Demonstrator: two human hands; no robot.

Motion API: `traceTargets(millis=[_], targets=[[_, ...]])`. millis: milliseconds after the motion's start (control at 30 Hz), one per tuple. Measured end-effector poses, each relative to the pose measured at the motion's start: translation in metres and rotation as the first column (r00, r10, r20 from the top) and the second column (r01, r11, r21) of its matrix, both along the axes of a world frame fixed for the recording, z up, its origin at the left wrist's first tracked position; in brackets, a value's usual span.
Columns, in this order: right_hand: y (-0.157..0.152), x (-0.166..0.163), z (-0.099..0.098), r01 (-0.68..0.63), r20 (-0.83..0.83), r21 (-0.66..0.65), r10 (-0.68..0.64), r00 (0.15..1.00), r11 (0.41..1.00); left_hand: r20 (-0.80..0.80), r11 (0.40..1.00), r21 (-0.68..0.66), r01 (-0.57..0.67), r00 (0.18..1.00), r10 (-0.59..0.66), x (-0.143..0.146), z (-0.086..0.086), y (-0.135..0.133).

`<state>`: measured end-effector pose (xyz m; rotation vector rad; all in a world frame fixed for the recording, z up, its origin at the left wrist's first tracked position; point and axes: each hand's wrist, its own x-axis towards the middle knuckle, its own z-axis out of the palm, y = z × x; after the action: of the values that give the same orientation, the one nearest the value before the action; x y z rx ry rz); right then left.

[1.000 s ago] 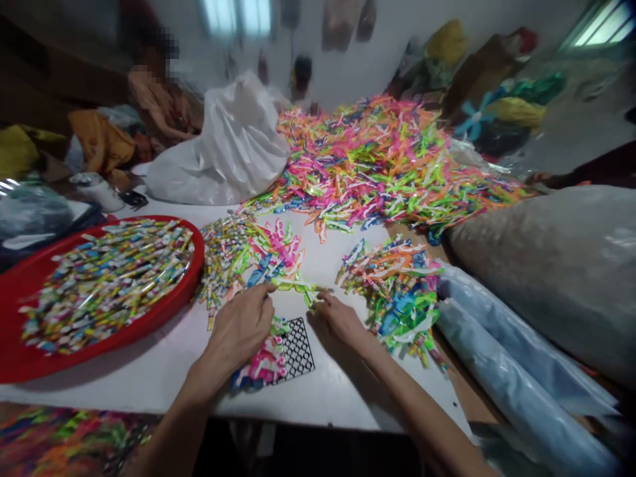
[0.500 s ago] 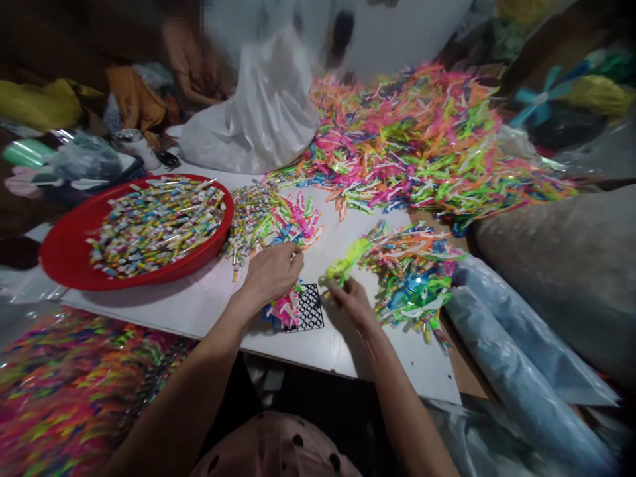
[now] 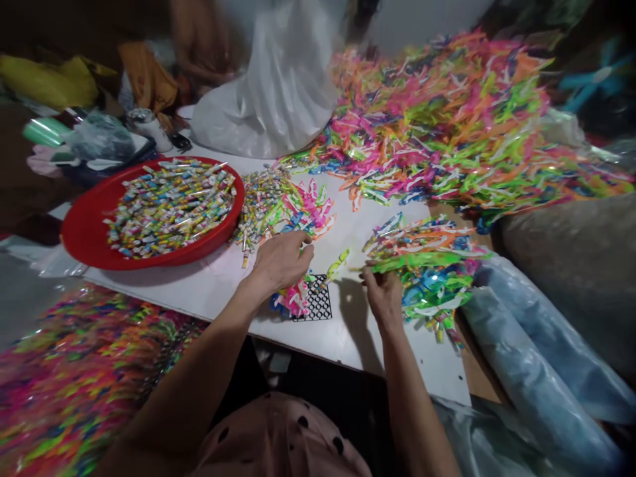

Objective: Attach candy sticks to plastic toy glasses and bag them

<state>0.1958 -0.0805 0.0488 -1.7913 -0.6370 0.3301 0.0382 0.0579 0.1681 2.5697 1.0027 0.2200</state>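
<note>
My left hand (image 3: 283, 260) rests fingers curled on the white table (image 3: 209, 295), pinching a small wrapped stick beside a black mesh grid (image 3: 318, 303) with pink pieces stuck in it. My right hand (image 3: 380, 291) is closed on a green plastic toy piece (image 3: 412, 260) held over the small heap of coloured pieces (image 3: 432, 271) at the right. A short green-yellow piece (image 3: 338, 262) lies between the two hands. Loose wrapped sticks (image 3: 261, 205) lie just beyond my left hand.
A red tray (image 3: 84, 238) full of wrapped sticks stands at the left. A large pile of neon plastic pieces (image 3: 447, 126) and a white plastic bag (image 3: 278, 93) fill the back. Rolled clear plastic (image 3: 527, 371) lies at the right. Another person sits at the far left back.
The camera has tilted down and nearer. My right hand has moved right with the green piece to the small heap. My left hand has stayed by the mesh grid.
</note>
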Motion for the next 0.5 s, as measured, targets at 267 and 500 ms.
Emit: traceTargets(millis=[267,500], targets=[[0.010,-0.057,-0.026,-0.371,0.249,-0.217,0.419,0.873,0.903,-0.010,1.000,0.013,-0.016,1.000,0.016,0.000,-0.001,0.000],[0.032,-0.076,0.004,-0.245,0.260,-0.777,0.649,0.715,0.581,-0.008,1.000,0.020,0.007,1.000,-0.006,0.002,0.002,-0.004]])
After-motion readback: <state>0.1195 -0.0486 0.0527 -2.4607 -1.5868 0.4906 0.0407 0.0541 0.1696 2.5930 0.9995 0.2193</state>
